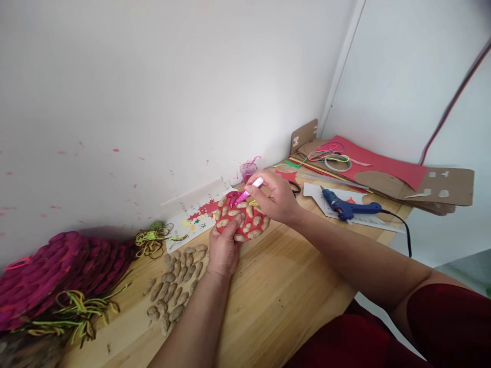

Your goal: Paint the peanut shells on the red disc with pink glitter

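Observation:
My left hand [225, 250] grips the near edge of a red disc [226, 228] covered with peanuts, its thumb pressed on top. Wet-looking magenta paint coats the disc's far left part. Between the fingers of my right hand [274, 197] is a paintbrush [245, 194] with a white end and a pink-smeared handle. Its lower tip meets the painted area, where the bristles are hard to make out. Just behind the hands stands a clear cup [248, 171] stained with pink paint. Loose peanuts [178, 283] lie on the table to the left of my left forearm.
Magenta-painted peanut discs [49, 276] with yellow-green strings [82, 312] are stacked at left. White paper [176, 207] holds small cut-out stars. A blue glue gun [351, 207] with a cord rests at right, before cardboard and red sheets [383, 163]. Dark-handled scissors [295, 187] lie partly hidden.

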Demonstrator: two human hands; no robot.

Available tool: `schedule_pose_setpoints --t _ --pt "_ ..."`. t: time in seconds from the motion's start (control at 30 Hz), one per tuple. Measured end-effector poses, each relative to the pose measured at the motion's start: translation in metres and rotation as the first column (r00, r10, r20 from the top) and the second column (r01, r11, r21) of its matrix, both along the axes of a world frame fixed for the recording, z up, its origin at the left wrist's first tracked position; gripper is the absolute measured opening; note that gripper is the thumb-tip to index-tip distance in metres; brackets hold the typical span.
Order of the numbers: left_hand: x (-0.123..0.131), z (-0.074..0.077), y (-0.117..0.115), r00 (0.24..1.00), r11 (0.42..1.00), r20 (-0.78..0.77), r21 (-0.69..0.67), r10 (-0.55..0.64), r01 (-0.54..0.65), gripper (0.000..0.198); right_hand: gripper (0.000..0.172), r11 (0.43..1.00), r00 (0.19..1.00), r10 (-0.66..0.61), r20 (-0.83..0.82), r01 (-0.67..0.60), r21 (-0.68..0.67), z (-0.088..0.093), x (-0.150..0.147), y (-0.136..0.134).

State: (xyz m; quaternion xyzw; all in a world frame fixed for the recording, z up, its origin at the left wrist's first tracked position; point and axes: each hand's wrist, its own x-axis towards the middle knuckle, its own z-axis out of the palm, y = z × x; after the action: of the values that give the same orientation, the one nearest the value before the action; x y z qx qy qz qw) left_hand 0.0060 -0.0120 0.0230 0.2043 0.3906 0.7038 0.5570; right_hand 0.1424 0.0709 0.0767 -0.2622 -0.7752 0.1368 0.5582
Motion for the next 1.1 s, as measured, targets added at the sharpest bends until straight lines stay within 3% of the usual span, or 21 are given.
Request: schedule_pose_setpoints --t 0.13,0.3,0.7,0.93,1.1 --pt "-0.0001 0.0014 -0.0003 1.0 1.0 0.004 -0.01 -0.001 0.002 0.048 0.013 0.999 0.999 -0.043 -0.012 0.043 0.014 0.0004 0.0012 0.0022" --pt "0.0016 0.0025 -0.0017 1.0 1.0 -0.006 0.015 -0.017 0.017 0.047 0.016 1.0 1.0 0.009 0.008 -0.009 0.021 -0.0021 -0.0012 -0.0026" --pt "0.002 0.0028 -0.0011 0.999 1.0 -0.03 -0.012 -0.017 0.016 0.048 0.014 0.991 0.997 0.058 -0.046 -0.063 -0.121 0.0033 0.002 0.0001" --pt "0.0028 0.005 -0.0013 0.999 1.0 -0.032 -0.025 0.001 -0.002 0.048 0.014 0.998 0.999 0.044 0.002 -0.044 -0.044 0.0041 0.0034 0.001" --pt "0.0025 0.0046 -0.0005 1.0 1.0 -0.016 -0.03 -0.004 0.004 0.047 0.015 0.994 0.998 0.055 -0.016 -0.056 -0.093 0.0047 0.0037 0.0016"
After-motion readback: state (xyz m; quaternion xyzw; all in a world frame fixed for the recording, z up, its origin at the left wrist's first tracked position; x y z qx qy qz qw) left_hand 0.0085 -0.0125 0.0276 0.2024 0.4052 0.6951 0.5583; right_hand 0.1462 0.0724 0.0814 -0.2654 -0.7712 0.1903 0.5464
